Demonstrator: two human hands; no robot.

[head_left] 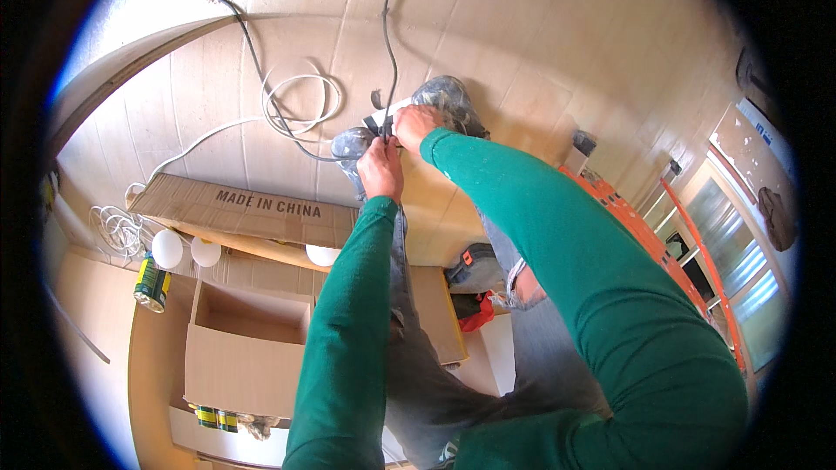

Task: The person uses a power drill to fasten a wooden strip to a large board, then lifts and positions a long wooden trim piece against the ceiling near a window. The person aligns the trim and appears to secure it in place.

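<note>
A thin black cable [391, 48] comes down from the top of the view to my hands. My left hand [381, 171] is closed on it, fingertips pinched together. Beside it, slightly farther and to the right, my right hand [416, 126] is closed too, its fingers meeting the cable close to the left fingertips. A small black-and-white piece [374, 122] shows next to the fingers; its kind I cannot make out. Behind the hands are my dusty grey-blue shoes [448, 96]. Another black cable [252, 45] runs from the upper left toward the same spot.
A coiled white cable [306, 129] lies left of my hands. Nearer are a long cardboard box [248, 207], white round globes [167, 248], a green-and-yellow can [151, 289] and a wooden cabinet with an open drawer [239, 365]. An orange ladder [640, 231] stands at right.
</note>
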